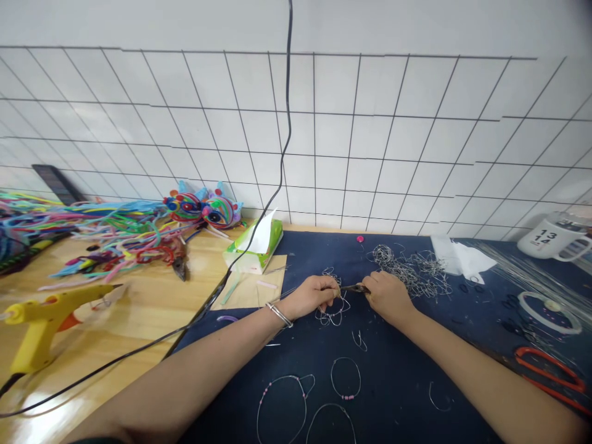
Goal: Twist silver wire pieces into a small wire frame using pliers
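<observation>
My left hand [317,294], with a silver bangle on its wrist, is closed in a pinch on thin wire. Loops of bent wire [333,317] stick out below its fingers, and more wire curls lie just behind. My right hand [388,297] is wrapped round a pair of pliers [357,288]. The pliers' jaws point left and meet the wire at my left fingertips; the exact grip is too small to tell. Nearer to me on the dark blue mat lie a small wire ring with pink beads [346,378] and a larger beaded wire ring [282,407].
Tangled wire [411,271] lies behind my right hand. Red-handled scissors [550,370], a white dish [550,312] and a mug [550,237] stand right. Left are a tissue pack [259,246], a yellow glue gun [41,327], pipe cleaners [124,222] and a black cable [185,333].
</observation>
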Tool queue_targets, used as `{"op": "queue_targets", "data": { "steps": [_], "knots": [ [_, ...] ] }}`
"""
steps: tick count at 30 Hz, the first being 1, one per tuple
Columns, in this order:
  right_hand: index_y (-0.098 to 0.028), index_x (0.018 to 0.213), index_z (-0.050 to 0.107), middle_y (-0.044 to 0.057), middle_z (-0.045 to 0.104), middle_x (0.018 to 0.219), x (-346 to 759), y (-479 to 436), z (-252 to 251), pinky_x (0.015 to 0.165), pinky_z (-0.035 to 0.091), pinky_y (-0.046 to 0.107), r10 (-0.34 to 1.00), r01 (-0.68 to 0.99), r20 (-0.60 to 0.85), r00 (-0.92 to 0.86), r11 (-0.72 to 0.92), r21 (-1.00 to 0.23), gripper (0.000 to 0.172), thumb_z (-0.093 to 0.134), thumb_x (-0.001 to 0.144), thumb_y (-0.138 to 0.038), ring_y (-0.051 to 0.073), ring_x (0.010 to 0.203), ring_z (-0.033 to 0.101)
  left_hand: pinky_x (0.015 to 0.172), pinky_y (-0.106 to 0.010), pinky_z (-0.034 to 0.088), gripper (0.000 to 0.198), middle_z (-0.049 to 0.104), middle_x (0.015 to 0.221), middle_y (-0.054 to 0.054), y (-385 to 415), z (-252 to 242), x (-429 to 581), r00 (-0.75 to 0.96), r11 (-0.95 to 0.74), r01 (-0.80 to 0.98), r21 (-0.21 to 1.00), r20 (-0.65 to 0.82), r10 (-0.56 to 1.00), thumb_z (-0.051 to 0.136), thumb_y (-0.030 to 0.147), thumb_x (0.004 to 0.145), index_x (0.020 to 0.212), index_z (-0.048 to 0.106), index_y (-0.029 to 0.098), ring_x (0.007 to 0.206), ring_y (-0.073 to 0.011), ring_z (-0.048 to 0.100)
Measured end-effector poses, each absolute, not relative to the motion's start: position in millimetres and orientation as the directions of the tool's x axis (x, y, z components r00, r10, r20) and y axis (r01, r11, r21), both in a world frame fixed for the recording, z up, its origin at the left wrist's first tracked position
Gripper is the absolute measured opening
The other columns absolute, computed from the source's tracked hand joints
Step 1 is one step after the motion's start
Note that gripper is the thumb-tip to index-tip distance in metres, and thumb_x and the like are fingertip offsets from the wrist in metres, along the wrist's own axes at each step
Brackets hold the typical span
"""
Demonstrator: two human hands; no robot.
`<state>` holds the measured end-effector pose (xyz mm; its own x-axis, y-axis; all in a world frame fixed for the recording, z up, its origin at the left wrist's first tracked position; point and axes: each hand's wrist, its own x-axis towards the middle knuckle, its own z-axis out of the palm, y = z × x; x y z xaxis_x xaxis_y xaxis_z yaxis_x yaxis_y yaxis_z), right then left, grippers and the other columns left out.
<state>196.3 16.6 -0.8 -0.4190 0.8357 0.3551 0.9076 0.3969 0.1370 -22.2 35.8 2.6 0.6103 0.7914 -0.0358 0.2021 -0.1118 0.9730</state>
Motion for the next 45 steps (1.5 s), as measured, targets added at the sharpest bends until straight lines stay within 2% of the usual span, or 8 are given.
{"op": "queue_targets", "data": {
  "steps": [18, 31, 36, 45],
  "knots": [
    [-0.018, 0.076, 0.056, 0.005, 0.055, 0.074, 196.6, 15.8, 4.9, 0.065, 0.026, 0.026, 0.876, 0.917, 0.274, -0.398, 0.369, 0.152, 0.019, 0.040, 0.081, -0.026, 0.014, 0.072, 0.046, 0.043, -0.017, 0.040, 0.021, 0.052, 0.058, 0.001, 35.5, -1.7, -20.3, 0.559, -0.056, 0.152, 0.987, -0.039, 0.829, 0.050, 0.032, 0.074, 0.077, 0.056, 0.012, 0.042, -0.0056, 0.047],
    [-0.018, 0.073, 0.055, 0.005, 0.055, 0.072, 189.5, 5.6, 26.6, 0.061, 0.023, 0.026, 0.893, 0.912, 0.214, -0.396, 0.355, 0.207, 0.016, 0.042, 0.080, -0.023, 0.015, 0.070, 0.045, 0.041, -0.017, 0.037, 0.020, 0.053, 0.059, 0.002, 31.6, -2.3, -19.1, 0.500, -0.249, 0.304, 0.920, 0.069, 0.863, 0.045, 0.031, 0.076, 0.071, 0.054, 0.014, 0.041, -0.0060, 0.047],
    [-0.018, 0.072, 0.055, 0.004, 0.054, 0.071, 188.7, 5.7, 20.9, 0.063, 0.023, 0.026, 0.863, 0.908, 0.295, -0.410, 0.356, 0.221, 0.015, 0.042, 0.079, -0.021, 0.015, 0.070, 0.045, 0.042, -0.017, 0.038, 0.020, 0.053, 0.057, 0.002, 32.7, -2.7, -19.1, 0.487, -0.168, 0.288, 0.943, 0.007, 0.873, 0.046, 0.032, 0.075, 0.072, 0.053, 0.014, 0.041, -0.0059, 0.047],
    [-0.017, 0.070, 0.054, 0.005, 0.052, 0.068, 191.6, 9.7, 11.4, 0.063, 0.021, 0.028, 0.808, 0.898, 0.394, -0.438, 0.374, 0.231, 0.028, 0.033, 0.086, -0.026, 0.015, 0.069, 0.040, 0.040, -0.016, 0.038, 0.020, 0.053, 0.056, 0.002, 34.7, -4.9, -18.2, 0.473, -0.029, 0.210, 0.977, -0.075, 0.878, 0.050, 0.032, 0.072, 0.075, 0.055, 0.013, 0.040, -0.0050, 0.046]
  ]
}}
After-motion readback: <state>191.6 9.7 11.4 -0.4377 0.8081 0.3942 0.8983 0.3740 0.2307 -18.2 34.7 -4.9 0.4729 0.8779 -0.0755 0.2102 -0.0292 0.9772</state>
